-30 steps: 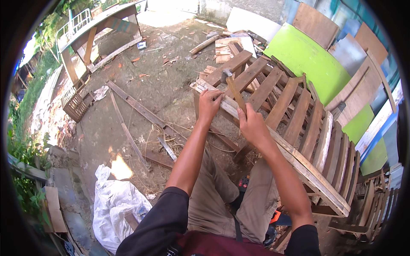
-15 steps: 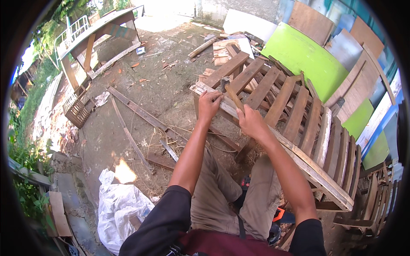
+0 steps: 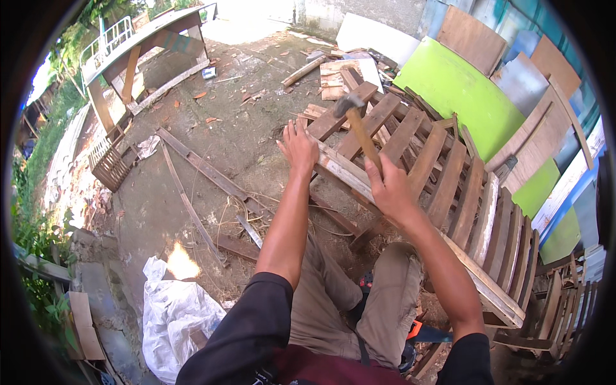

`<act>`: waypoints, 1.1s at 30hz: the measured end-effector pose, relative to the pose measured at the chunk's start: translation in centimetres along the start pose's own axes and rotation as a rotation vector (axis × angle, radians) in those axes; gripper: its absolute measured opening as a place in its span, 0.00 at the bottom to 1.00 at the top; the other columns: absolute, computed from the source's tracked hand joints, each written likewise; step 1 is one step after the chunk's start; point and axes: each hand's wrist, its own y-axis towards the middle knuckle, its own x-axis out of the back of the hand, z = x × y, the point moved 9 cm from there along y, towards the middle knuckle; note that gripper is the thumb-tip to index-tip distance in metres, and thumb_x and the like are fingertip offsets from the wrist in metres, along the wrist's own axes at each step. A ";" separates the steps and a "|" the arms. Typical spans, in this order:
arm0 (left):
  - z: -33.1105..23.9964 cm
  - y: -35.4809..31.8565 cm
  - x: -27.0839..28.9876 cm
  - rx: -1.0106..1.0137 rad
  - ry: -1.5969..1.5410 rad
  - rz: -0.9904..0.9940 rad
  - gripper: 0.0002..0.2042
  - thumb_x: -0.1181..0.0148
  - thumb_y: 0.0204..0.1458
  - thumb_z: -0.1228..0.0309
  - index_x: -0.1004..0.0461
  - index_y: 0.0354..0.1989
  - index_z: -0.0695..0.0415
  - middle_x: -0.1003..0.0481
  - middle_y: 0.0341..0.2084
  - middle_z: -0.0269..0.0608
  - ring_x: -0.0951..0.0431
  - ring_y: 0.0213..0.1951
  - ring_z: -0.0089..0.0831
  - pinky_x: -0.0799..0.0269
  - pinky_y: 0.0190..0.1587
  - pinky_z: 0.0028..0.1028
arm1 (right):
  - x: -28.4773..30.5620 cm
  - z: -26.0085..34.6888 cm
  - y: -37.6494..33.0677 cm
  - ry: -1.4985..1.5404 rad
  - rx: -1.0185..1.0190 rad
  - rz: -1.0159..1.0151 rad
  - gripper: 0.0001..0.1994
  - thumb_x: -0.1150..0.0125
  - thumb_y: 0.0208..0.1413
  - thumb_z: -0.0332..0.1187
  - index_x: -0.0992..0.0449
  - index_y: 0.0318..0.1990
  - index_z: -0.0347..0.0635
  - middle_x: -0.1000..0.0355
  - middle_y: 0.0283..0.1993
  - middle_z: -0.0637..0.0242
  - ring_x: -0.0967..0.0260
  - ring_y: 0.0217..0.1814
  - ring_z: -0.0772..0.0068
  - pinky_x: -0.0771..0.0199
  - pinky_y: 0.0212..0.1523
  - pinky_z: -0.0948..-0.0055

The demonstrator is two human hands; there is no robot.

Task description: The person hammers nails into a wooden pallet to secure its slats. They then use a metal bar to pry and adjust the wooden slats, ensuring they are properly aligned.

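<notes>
My right hand (image 3: 389,188) is wrapped round the wooden handle of a hammer (image 3: 363,136). The hammer's metal head, slightly blurred, is raised over the far end of a slatted wooden frame (image 3: 463,206). My left hand (image 3: 299,147) lies with fingers stretched out over the far left end of the frame's pale edge rail (image 3: 346,172). Its palm hides that end of the rail, and I cannot make out a nail there. Brown slats run from the rail toward the right, and the frame slants down past my right forearm.
Green and brown boards (image 3: 459,96) lean against the right wall. Scrap wood (image 3: 337,80) is piled behind the frame. Long wooden strips (image 3: 199,163) lie on the ground to the left, near a white sack (image 3: 176,321). An orange-handled tool (image 3: 415,330) rests by my right leg.
My left hand has gone from bent fingers on the rail to spread fingers over its end. The hammer head has risen off the rail, with my right hand still gripping the handle.
</notes>
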 end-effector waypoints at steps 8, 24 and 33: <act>0.1 -0.2 -0.9 0.014 0.016 0.070 0.25 0.56 0.64 0.64 0.41 0.69 0.58 0.45 0.72 0.45 0.51 0.73 0.44 0.61 0.71 0.60 | -1.6 -3.0 -0.6 -0.120 -0.073 0.083 0.18 0.55 0.69 0.45 0.33 0.43 0.33 0.28 0.29 0.36 0.28 0.40 0.28 0.34 0.39 0.41; -0.8 -0.6 -0.7 -0.032 -0.088 0.040 0.24 0.60 0.66 0.66 0.42 0.69 0.60 0.43 0.70 0.48 0.50 0.73 0.46 0.61 0.72 0.58 | -2.2 -4.1 -1.4 0.250 0.012 -0.212 0.21 0.54 0.70 0.46 0.31 0.39 0.32 0.26 0.30 0.48 0.27 0.29 0.48 0.31 0.32 0.55; 0.0 -0.8 0.1 -0.049 -0.170 0.000 0.23 0.60 0.67 0.65 0.40 0.68 0.60 0.40 0.68 0.48 0.47 0.72 0.46 0.60 0.72 0.58 | -1.4 0.3 -3.0 0.142 -0.059 -0.296 0.21 0.54 0.70 0.46 0.30 0.44 0.30 0.24 0.32 0.44 0.25 0.37 0.35 0.31 0.36 0.46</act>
